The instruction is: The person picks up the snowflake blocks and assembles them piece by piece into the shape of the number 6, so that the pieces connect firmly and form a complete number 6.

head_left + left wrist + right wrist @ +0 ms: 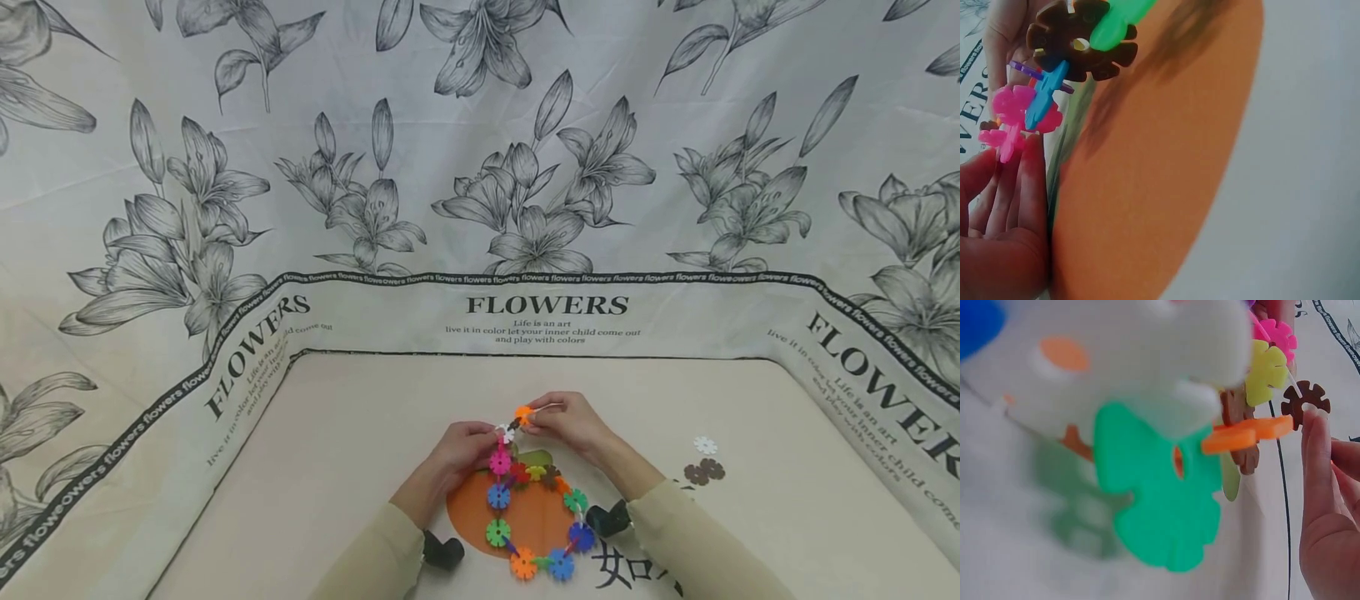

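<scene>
A chain of colourful notched interlocking discs (498, 497) hangs in a loop from both hands. My left hand (462, 450) pinches the chain near a white disc (506, 433) and a pink disc (500, 461); its thumb and fingers also show around pink plastic (1007, 137) in the left wrist view. My right hand (572, 419) pinches an orange disc (523, 415) at the top, joined to a brown disc (1307, 403) at its fingertips in the right wrist view. A green disc (1160, 494) fills much of that view, with a blurred white one in front.
One white disc (705, 445) and several brown discs (697, 474) lie loose on the table cloth (375, 400) at the right. An orange pumpkin print (468, 521) and black characters mark the cloth. Flower-printed fabric (547, 317) walls the back and sides.
</scene>
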Demonstrator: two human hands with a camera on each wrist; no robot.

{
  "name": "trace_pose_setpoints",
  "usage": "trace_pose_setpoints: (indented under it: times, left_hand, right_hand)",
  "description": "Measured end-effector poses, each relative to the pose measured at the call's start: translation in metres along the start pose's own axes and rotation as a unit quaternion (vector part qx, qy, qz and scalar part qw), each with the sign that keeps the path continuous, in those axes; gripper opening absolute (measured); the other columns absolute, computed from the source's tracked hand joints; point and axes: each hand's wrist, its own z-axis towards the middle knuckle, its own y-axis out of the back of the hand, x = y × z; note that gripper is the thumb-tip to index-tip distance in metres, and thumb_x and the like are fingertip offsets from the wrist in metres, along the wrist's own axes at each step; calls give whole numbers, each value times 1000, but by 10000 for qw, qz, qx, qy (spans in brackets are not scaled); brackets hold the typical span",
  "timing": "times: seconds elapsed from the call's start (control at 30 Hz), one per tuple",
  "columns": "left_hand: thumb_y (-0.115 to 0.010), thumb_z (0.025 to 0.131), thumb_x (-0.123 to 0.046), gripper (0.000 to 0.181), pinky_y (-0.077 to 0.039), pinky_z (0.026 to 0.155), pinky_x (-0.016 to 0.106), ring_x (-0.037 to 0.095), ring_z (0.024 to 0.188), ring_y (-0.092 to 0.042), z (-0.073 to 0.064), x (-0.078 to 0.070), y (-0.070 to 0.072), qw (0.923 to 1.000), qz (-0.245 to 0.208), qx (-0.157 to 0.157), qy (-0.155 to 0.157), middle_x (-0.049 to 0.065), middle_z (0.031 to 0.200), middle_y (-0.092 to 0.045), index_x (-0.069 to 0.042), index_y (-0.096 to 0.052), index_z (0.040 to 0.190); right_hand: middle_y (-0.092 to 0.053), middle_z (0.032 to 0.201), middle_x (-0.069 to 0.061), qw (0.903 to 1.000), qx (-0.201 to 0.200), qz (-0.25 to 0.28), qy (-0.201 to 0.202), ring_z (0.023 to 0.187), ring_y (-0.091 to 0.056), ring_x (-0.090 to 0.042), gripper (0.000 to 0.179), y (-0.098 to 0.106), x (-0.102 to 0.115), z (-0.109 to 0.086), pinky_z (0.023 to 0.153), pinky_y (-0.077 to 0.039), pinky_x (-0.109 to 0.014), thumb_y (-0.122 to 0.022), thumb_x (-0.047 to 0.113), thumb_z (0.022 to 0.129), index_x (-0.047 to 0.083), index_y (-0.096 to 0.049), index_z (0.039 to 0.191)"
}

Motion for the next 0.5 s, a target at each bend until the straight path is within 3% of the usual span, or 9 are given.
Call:
trace_pose_setpoints:
  times: [0.2,0.3,0.5]
  left_hand:
    - [-70,99,-21,25,-59,72,24,12,75,-67,0,0,1,9998,97,139,-84,8,95,-72,0,-71,113]
    - [-70,99,-21,25,-59,73,25,13,76,-67,0,1,1,9998,135,131,-87,8,95,-72,-1,-71,113]
    - [-70,99,-21,25,-60,74,26,14,77,-68,0,1,1,9997,193,121,-121,8,96,-71,0,-70,112]
  right_hand:
    - [-75,102,-23,9976,314,-616,68,86,-75,-20,31,3,4,-3,85,-60,-38,-61,0,98,-16,-53,123]
    - [-72,105,-28,9957,382,-841,92,91,-75,-29,33,5,7,-6,88,-59,-43,-60,4,100,-16,-52,125]
    - [-69,113,-29,9864,158,-1631,87,100,-71,-40,36,17,13,-19,86,-59,-48,-61,15,103,-12,-55,127]
